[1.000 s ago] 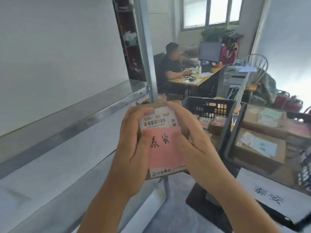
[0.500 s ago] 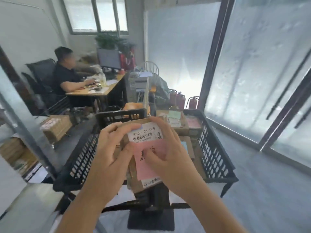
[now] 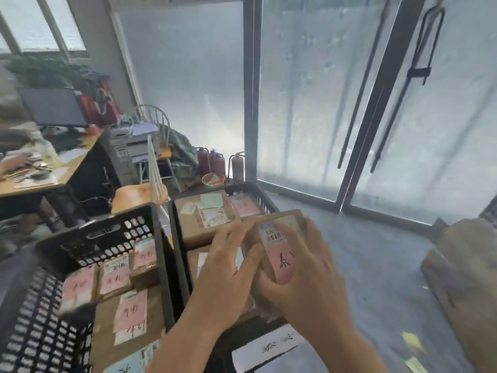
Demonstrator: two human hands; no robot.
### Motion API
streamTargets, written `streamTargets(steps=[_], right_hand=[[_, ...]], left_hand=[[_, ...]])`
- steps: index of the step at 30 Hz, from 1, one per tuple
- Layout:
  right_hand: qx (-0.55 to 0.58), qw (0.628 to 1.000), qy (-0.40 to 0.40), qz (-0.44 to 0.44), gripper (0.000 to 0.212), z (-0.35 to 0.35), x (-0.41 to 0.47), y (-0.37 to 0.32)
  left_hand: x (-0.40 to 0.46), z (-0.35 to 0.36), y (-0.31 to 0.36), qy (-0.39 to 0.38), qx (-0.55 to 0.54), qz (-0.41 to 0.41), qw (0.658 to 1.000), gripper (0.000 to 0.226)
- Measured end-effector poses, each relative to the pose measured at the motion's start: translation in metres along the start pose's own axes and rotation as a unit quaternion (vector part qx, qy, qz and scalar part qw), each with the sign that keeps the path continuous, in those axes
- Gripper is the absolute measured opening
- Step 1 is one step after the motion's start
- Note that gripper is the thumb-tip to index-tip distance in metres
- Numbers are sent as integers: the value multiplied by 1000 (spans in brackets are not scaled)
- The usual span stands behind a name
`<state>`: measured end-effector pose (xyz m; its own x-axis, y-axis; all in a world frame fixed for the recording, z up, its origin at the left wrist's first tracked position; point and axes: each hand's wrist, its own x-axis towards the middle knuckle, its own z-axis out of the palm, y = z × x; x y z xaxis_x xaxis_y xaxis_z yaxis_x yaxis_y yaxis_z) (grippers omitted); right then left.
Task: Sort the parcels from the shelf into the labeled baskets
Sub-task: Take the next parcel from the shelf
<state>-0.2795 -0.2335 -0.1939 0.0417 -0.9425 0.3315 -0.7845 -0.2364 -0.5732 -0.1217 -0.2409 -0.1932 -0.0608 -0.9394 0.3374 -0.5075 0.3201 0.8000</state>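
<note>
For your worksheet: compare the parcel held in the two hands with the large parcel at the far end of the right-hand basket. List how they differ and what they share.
The held parcel is small, gripped by the left hand and right hand above the right basket; the large parcel is much bigger and lies flat inside it. The held parcel's pink slip covers much of its face; the large parcel carries a green note and mostly bare cardboard. Both are brown cardboard with white printed labels.
</note>
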Motion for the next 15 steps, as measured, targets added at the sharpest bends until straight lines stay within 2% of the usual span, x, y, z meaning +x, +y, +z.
streamTargets(steps=[3, 8, 15], right_hand=[[-30, 999, 8, 25, 81, 12, 34, 32], [-30, 999, -24, 37, 80, 45, 89, 69], [-38, 995, -87, 32, 79, 103, 144, 95]], left_hand=[[33, 14, -33, 17, 106, -13, 994, 47], [87, 32, -90, 23, 235, -75, 969, 48], [137, 56, -177, -15, 411, -98, 906, 53]])
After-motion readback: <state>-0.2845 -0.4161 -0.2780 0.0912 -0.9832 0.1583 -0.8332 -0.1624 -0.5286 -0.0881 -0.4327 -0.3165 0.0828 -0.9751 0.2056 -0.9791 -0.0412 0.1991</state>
